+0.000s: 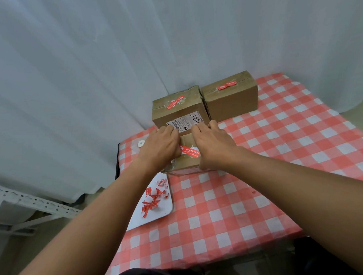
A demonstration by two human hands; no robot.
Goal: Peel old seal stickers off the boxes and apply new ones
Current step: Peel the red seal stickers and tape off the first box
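near box point(188, 158): small cardboard one sitting on the checkered tablecloth point(262, 175), right in front of the person, mostly covered by both hands
new-looking seal sticker point(190, 152): red and white strip lying across the top of the near box, long axis running left to right with a slight tilt, its ends tucked under the 2 hands
left hand point(159, 148): palm down on the left side of the near box, fingers curled over the far edge, so it's gripping the box
right hand point(213, 145): same deal on the right side, fingers wrapped over the far edge and thumb down the near side, holding the box
middle box point(178, 114): bigger, just behind the near box and touching it as far as I can tell, white shipping label point(185, 122) facing the person, a red sticker on top running diagonally
far right box point(230, 97): beside the middle box, red sticker on its top pointing roughly left to right
white tray point(157, 210): at the left table edge, near the left forearm, holding a pile of torn red and white sticker scraps point(154, 196)
tape roll point(141, 142): small white ring near the back left corner of the table
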